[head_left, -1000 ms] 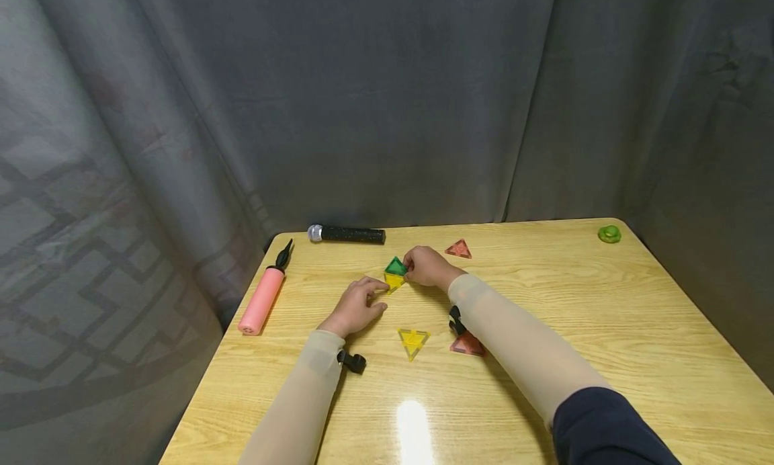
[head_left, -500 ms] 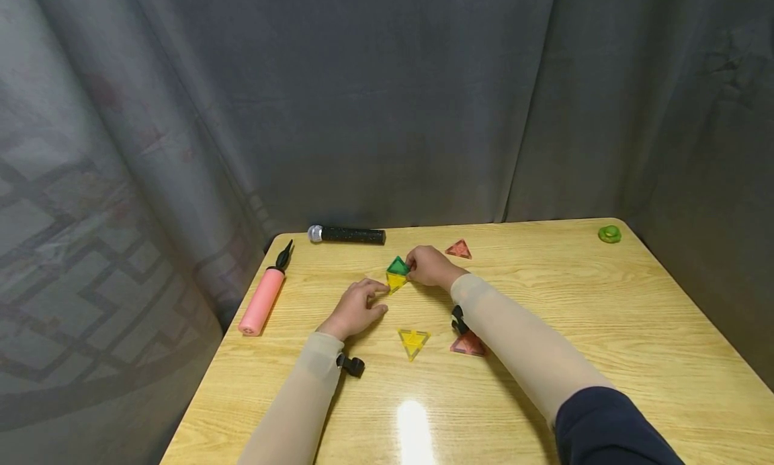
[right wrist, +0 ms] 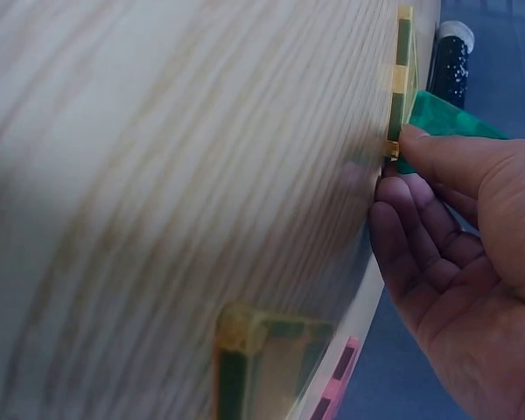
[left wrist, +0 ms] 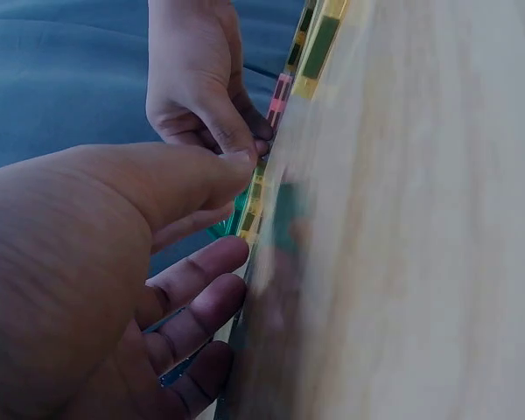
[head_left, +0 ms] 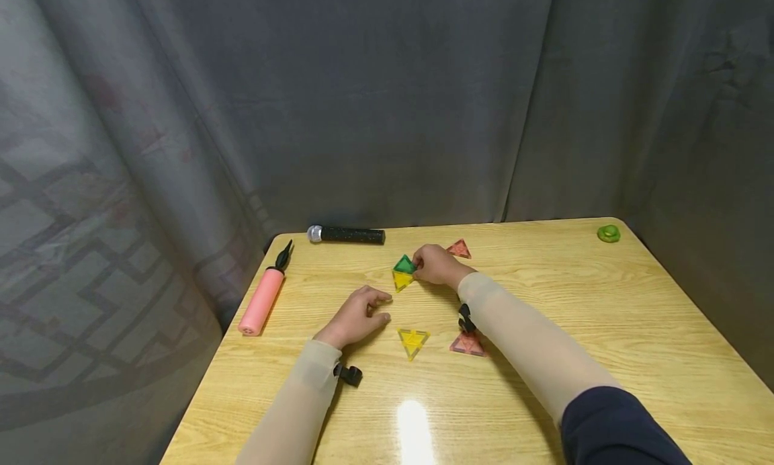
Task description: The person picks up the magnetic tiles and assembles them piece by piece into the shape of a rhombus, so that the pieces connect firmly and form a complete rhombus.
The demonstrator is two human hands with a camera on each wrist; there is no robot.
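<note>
Just below the centre of the head view, the right hand (head_left: 437, 265) pinches a green triangular tile (head_left: 404, 264) between thumb and fingers, its lower edge meeting a yellow triangular tile (head_left: 402, 281). The right forearm (head_left: 526, 344) slants up from the lower right. Left of and below the pair, the left hand (head_left: 357, 316) reaches with thumb and forefinger apart, fingertips just beside the yellow tile; the left forearm (head_left: 296, 398) rises from the bottom edge.

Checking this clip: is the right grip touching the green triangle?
Touching. The right wrist view shows it: the right grip has its thumb tip laid over the edge of the green triangle, with no gap between.
</note>
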